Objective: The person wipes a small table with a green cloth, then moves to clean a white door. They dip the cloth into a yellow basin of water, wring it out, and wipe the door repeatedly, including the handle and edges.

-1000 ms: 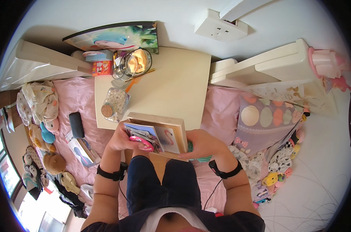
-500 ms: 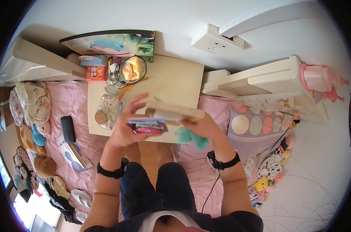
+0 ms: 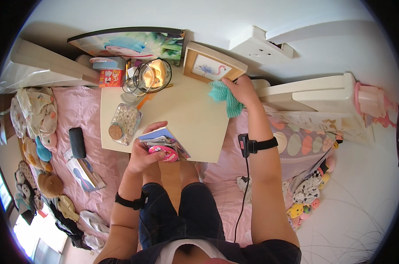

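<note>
At the far edge of the cream table (image 3: pixel 188 123), a light wooden picture frame (image 3: pixel 239 69) with a flamingo picture stands tilted near the wall. My right hand (image 3: pixel 244 93) grips its lower right corner. A green patterned cloth (image 3: pixel 228 100) hangs from the same hand, bunched under the fingers. Nearer to me, my left hand (image 3: pixel 141 157) is closed around a stack of thin cards or booklets (image 3: pixel 171 140) with a blue one on top. A bright pink round item (image 3: pixel 165 153) sits at the near side of that stack, under my thumb.
Left on the table stand a corked glass jar (image 3: pixel 128 121) of pale pieces, a round wire-rimmed holder (image 3: pixel 154 75) and a red box (image 3: pixel 111 78). A large picture panel (image 3: pixel 133 46) leans behind them. Pink bedding (image 3: pixel 91 119) lies on both sides; a wall socket (image 3: pixel 262 46) is at back right.
My right hand has carried the frame and cloth away from me to the table's far edge, and the frame now stands upright. My left hand has moved slightly nearer me with the stack.
</note>
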A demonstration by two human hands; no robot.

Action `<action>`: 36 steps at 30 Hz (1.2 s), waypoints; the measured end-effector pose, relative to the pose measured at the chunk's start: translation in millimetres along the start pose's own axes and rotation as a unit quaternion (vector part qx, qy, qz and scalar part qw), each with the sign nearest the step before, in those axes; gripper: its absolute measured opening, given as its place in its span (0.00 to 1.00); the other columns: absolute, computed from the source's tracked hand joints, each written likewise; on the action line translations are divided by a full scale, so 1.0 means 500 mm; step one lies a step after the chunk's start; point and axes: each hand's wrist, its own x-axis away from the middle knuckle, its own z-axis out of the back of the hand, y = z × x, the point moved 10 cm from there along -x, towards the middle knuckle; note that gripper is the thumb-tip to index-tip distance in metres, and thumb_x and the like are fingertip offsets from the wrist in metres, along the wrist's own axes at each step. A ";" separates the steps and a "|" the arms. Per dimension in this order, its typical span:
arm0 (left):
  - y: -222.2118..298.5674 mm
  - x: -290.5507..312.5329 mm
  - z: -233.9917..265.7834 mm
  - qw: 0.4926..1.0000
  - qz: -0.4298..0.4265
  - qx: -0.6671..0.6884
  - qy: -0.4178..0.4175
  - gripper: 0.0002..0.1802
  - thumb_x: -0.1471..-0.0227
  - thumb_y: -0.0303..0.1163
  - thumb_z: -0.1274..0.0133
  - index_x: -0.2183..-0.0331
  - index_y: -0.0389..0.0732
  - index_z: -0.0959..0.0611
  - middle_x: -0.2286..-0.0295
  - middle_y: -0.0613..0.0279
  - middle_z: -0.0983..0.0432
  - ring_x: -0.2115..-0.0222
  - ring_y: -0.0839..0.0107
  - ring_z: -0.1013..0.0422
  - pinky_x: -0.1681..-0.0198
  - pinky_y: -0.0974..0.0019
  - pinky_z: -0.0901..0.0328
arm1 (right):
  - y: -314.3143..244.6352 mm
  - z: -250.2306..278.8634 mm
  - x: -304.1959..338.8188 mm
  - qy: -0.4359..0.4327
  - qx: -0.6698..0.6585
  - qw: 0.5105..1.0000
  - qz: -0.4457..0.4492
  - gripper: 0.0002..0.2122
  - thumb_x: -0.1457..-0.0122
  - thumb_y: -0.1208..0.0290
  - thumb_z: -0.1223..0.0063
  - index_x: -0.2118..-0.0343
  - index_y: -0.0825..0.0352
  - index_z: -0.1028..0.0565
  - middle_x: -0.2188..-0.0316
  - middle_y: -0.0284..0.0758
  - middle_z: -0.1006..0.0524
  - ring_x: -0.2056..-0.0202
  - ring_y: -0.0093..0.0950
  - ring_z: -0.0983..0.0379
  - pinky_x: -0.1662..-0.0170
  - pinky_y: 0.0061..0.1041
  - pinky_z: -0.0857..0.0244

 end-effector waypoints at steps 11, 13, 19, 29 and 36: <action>-0.066 0.010 0.036 0.996 0.064 -0.013 0.066 0.26 0.53 0.20 0.38 0.51 0.31 0.24 0.60 0.59 0.20 0.61 0.74 0.24 0.56 0.69 0.29 | -0.003 -0.005 -0.010 0.124 -0.006 0.992 0.029 0.17 0.44 0.60 0.40 0.61 0.71 0.24 0.70 0.43 0.22 0.67 0.41 0.24 0.61 0.37 0.31; -0.074 0.009 0.047 0.994 0.063 -0.001 0.090 0.21 0.52 0.21 0.39 0.53 0.31 0.23 0.62 0.59 0.19 0.63 0.73 0.24 0.59 0.68 0.27 | 0.002 -0.004 -0.003 0.129 -0.015 0.991 0.005 0.17 0.45 0.61 0.39 0.59 0.70 0.26 0.71 0.41 0.22 0.68 0.39 0.24 0.62 0.36 0.31; -0.099 -0.010 0.065 0.985 0.059 0.054 0.152 0.16 0.49 0.22 0.41 0.56 0.33 0.22 0.63 0.58 0.20 0.64 0.72 0.23 0.61 0.66 0.26 | 0.034 -0.031 0.123 0.135 -0.039 0.988 -0.058 0.19 0.45 0.63 0.38 0.55 0.67 0.29 0.72 0.35 0.23 0.72 0.32 0.26 0.66 0.30 0.33; -0.152 -0.063 0.030 0.973 0.085 0.076 0.200 0.15 0.48 0.23 0.42 0.57 0.34 0.22 0.62 0.59 0.20 0.63 0.73 0.23 0.60 0.68 0.28 | -0.024 -0.256 0.344 -0.035 -0.325 0.943 -0.063 0.18 0.34 0.64 0.50 0.46 0.67 0.32 0.57 0.36 0.24 0.56 0.23 0.28 0.62 0.24 0.30; -0.149 -0.131 -0.056 0.978 0.049 -0.024 0.202 0.24 0.52 0.25 0.37 0.54 0.36 0.28 0.62 0.57 0.23 0.64 0.71 0.24 0.66 0.69 0.26 | -0.002 -0.264 0.369 -0.020 -0.429 0.890 -0.152 0.20 0.35 0.67 0.49 0.43 0.67 0.38 0.59 0.33 0.25 0.67 0.18 0.26 0.72 0.16 0.31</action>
